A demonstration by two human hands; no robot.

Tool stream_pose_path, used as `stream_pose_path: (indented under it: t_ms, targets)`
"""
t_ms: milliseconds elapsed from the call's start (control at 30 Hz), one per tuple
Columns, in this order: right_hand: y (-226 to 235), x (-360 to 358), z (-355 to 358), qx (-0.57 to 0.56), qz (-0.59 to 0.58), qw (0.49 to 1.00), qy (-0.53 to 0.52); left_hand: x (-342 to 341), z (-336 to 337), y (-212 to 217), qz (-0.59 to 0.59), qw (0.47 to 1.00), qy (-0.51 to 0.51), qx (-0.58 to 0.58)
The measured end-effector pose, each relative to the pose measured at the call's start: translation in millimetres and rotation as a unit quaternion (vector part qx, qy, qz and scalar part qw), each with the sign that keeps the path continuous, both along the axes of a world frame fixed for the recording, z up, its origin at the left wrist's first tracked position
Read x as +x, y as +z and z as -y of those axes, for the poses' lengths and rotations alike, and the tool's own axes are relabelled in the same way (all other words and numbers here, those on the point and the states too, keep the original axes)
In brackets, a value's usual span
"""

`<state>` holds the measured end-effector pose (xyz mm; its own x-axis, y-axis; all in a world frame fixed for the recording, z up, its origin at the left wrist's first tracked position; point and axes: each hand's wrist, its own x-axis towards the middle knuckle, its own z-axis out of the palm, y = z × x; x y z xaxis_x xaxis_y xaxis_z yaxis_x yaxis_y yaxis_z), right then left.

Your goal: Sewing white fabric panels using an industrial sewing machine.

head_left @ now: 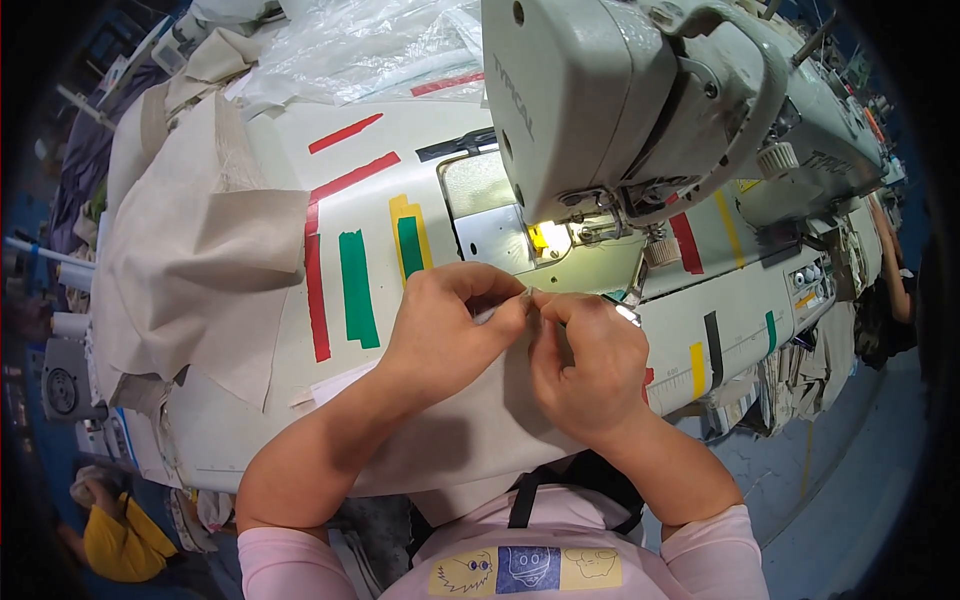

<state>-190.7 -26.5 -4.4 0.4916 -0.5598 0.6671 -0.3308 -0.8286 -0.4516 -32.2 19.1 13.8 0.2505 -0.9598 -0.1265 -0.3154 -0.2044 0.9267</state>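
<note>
A beige piece of fabric (465,425) lies across the front of the sewing table and hangs over its near edge. My left hand (445,330) pinches its upper edge between thumb and forefinger. Right beside it, my right hand (595,365) pinches the same edge, and the fingertips nearly meet. A shiny metal piece (628,313) shows by the right hand's knuckles; its kind is unclear. Just beyond the hands is the lit needle area (548,240) of a pale sewing machine (570,100). The fabric edge between my fingers is mostly hidden.
A heap of beige fabric (200,250) lies on the left. Clear plastic sheeting (370,50) lies at the back. Coloured tape strips, including a green strip (358,290), mark the white tabletop (270,350). A person in yellow (125,540) is at the lower left.
</note>
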Motion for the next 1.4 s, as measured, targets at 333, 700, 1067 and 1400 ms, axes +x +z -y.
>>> stream_pose_path:
  t_ms: [333,700,1067,1400]
  targets:
    - [11.2,-4.7,9.1,0.363,0.158,0.918,0.001,6.2,0.6,-2.4,-0.058,0.998,-0.013,0.009]
    - [-3.3,6.0,-2.5,0.135,0.056,0.989,0.012,4.0,-0.3,-6.2,-0.032,0.999,0.012,-0.021]
    - [-5.5,9.5,-2.5,-0.006,0.019,0.999,0.041,19.1,1.4,12.6,-0.005,0.993,-0.054,0.104]
    - [-12.9,11.0,-1.8,-0.081,-0.014,0.996,0.047,19.3,2.1,12.4,-0.030,0.992,-0.067,0.105]
